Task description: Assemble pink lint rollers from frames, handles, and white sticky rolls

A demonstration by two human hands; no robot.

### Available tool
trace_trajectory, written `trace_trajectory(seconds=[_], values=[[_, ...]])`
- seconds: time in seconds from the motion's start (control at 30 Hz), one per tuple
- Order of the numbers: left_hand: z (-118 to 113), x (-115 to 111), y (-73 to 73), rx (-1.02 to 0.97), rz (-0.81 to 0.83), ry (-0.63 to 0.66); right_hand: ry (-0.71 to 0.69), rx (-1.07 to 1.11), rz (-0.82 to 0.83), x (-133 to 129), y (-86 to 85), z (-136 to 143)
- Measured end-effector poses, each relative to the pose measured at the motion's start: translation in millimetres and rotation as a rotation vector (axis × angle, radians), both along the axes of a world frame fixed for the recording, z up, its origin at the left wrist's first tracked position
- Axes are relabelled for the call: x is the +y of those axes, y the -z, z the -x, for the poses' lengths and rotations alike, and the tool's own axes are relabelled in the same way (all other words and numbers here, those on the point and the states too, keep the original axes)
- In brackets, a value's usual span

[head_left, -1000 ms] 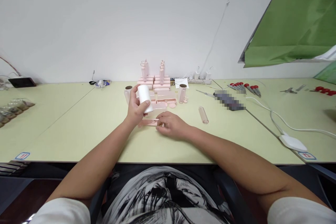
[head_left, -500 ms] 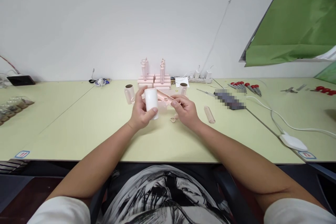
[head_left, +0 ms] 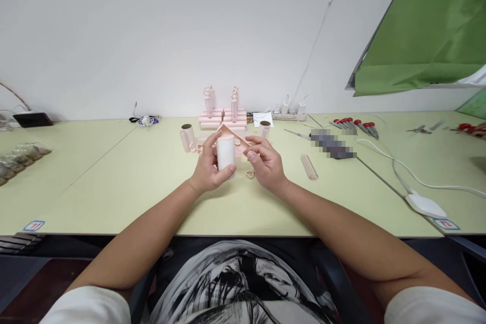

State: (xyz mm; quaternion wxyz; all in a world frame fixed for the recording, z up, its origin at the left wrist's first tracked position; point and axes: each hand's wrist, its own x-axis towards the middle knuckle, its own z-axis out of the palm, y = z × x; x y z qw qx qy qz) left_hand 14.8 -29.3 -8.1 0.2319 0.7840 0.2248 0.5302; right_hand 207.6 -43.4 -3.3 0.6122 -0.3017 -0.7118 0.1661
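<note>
My left hand [head_left: 208,166] is wrapped round a white cylinder [head_left: 226,153], held upright with its top towards me. A flat pink sheet [head_left: 236,137] slants down behind the cylinder to my right hand [head_left: 267,163], whose fingers pinch its lower right corner. Below the sheet, a small pink heart-shaped ring [head_left: 249,174] lies on the table. Pinkish tubes with dark open tops stand on either side, one at the left [head_left: 187,137] and one at the right [head_left: 265,129]. A clear pinkish tube [head_left: 309,167] lies to the right of my right hand.
Pink boxes [head_left: 223,120] with slim pink bottles [head_left: 234,106] on top stand by the wall. On the right are a blurred dark object [head_left: 332,144], red-tipped tools [head_left: 366,127], a white cable and a white device [head_left: 426,205]. Bagged items [head_left: 26,158] lie far left.
The white cylinder and my left hand have moved slightly right and down. The pink sheet now shows more of its face. The lying clear tube has shifted slightly right.
</note>
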Motion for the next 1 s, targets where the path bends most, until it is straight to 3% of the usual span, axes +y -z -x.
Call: trace_trajectory(seconds=[0.23,0.47,0.63,1.0], values=[[-1.7,-1.6,-0.1,-0.043,0.051,-0.055,-0.104,0.036,0.031,0.2,10.5,6.5],[-3.4,-0.7,3.2,-0.081,0.089,0.017,-0.175,-0.05,0.039,-4.0,11.4,9.1],[-7.2,-0.1,4.0,-0.149,0.095,0.054,-0.135,-0.142,0.02,-6.0,11.8,12.4],[-5.0,4.4,3.7,-0.151,0.109,0.007,-0.05,-0.373,-0.095,-3.6,14.0,13.7]])
